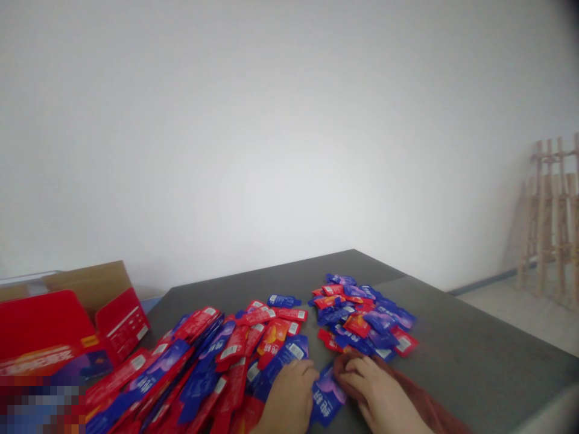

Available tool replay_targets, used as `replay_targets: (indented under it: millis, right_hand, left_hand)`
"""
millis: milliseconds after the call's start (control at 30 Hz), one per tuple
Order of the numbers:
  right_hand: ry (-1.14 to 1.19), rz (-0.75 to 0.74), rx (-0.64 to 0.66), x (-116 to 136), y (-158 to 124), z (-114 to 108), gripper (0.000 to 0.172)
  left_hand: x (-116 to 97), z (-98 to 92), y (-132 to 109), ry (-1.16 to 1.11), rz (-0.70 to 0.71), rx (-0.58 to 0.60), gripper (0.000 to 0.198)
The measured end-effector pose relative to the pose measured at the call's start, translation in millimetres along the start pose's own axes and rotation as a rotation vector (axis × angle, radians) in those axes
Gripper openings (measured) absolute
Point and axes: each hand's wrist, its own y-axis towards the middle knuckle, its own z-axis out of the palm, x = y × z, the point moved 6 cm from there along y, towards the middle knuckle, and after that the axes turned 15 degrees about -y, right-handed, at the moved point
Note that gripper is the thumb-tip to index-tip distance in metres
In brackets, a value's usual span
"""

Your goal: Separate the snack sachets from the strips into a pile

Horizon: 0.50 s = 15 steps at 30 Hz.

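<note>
My left hand (291,392) is closed at the front centre, its curled fingers at the left edge of a blue sachet (326,396) with white lettering. That sachet lies between my two hands. My right hand (375,389) grips a brown cloth (414,395), which trails toward the lower right; what the cloth may cover is hidden. To the left of my hands spreads a large heap of red and blue sachets (233,346), several with white barcode labels. A smaller pile of similar sachets (362,316) lies just beyond my right hand.
An open red cardboard box (40,319) with raised flaps stands at the left. The dark grey table (456,337) extends to the right and back, close to a pale wall (289,132). Wooden racks (549,223) lean at the far right.
</note>
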Motion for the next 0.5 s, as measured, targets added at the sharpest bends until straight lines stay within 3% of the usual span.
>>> replay_targets:
  millis: [100, 200, 267, 333, 500]
  right_hand:
    - [0.053, 0.083, -0.051, -15, 0, -5, 0.053]
    - [0.049, 0.116, -0.077, -24, -1, -5, 0.060]
    - [0.036, 0.120, -0.066, -24, -2, -5, 0.063]
    - [0.017, 0.053, -0.023, -16, -2, -2, 0.058]
    - [-0.075, -0.361, 0.029, 23, -1, 6, 0.024]
  left_hand:
    - [-11, 8.7, 40, -0.160, -0.141, 0.213, 0.065]
    - [-20, 18.2, 63, -0.184, -0.223, 0.273, 0.086]
    - [-22, 21.5, 66, -0.191, -0.281, 0.256, 0.076]
    - [-21, 21.1, 61, -0.188, -0.324, 0.214, 0.055]
    - [-1, 13.4, 32, -0.204, -0.524, 0.013, 0.045]
